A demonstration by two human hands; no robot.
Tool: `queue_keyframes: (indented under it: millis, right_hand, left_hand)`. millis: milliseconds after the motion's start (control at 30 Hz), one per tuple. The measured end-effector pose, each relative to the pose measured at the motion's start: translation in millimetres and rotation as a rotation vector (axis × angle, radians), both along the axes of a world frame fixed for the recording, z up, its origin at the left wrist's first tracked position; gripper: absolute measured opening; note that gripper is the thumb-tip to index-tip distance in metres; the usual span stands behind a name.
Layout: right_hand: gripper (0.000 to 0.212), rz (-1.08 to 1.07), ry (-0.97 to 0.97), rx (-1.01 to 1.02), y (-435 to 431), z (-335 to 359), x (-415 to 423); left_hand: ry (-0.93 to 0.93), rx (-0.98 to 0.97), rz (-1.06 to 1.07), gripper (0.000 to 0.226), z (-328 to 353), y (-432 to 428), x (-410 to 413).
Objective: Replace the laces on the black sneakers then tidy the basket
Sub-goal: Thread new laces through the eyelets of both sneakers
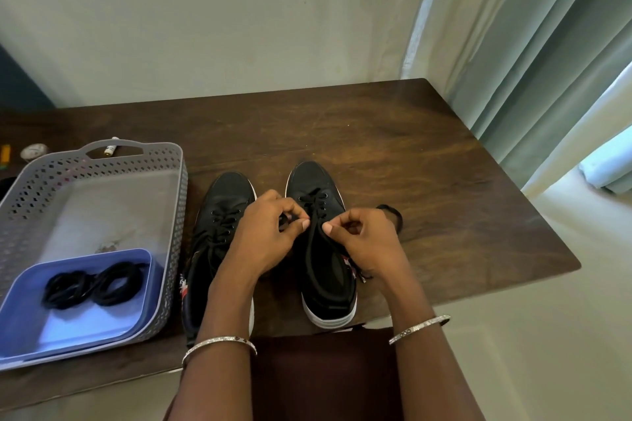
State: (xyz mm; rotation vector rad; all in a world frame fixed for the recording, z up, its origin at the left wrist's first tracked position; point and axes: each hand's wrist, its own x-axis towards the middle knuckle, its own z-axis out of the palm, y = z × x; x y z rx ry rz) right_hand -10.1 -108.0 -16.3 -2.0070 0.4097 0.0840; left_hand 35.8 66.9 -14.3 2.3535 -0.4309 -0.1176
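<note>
Step in hand, as judged: you are working the lace at the upper eyelets of the right sneaker. Your left hand and right hand each pinch it, fingers curled close.

Left sneaker: just left of it, laced.

Farther left: grey basket holding coiled black laces in a blue tray.

Next move: probably feed the lace through row by row with even tension.

Surface and room: dark wooden table, pale wall beyond, curtain to the right.

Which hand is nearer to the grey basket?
Left. The left hand pinches the right sneaker's lace on the side towards the grey basket; the right hand pinches it on the far side.
</note>
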Motion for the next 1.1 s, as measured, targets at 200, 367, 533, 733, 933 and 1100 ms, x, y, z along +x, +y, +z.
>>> queue_keyframes:
  millis: [200, 367, 533, 733, 933, 1100]
  right_hand:
    - [0.015, -0.091, 0.005, -0.134, 3.1, -5.8, 5.2]
    - [0.013, -0.162, 0.019, -0.095, 4.4, -9.1, 4.4]
    - [0.01, -0.163, 0.023, -0.034, -1.3, -2.7, 1.5]
    - [0.004, -0.078, -0.066, -0.033, -8.1, 2.7, 1.5]
    - [0.015, 0.104, -0.259, -0.13, 1.3, 10.5, 6.7]
    - [0.019, 0.17, -0.266, -0.244, 0.4, 8.2, 10.8]
  left_hand:
    - [0.159, 0.073, 0.057, 0.028, -2.0, -8.8, -0.8]
    - [0.205, 0.081, 0.017, 0.035, -8.8, -10.9, -1.0]
    - [0.192, -0.025, 0.016, 0.042, -4.2, -10.9, -3.8]
    - [0.187, -0.113, 0.094, 0.044, -3.1, -4.8, -2.5]
    - [0.189, -0.226, 0.068, 0.014, -4.5, 0.7, -1.1]
    - [0.232, -0.208, 0.043, 0.003, -3.8, 3.5, -0.3]
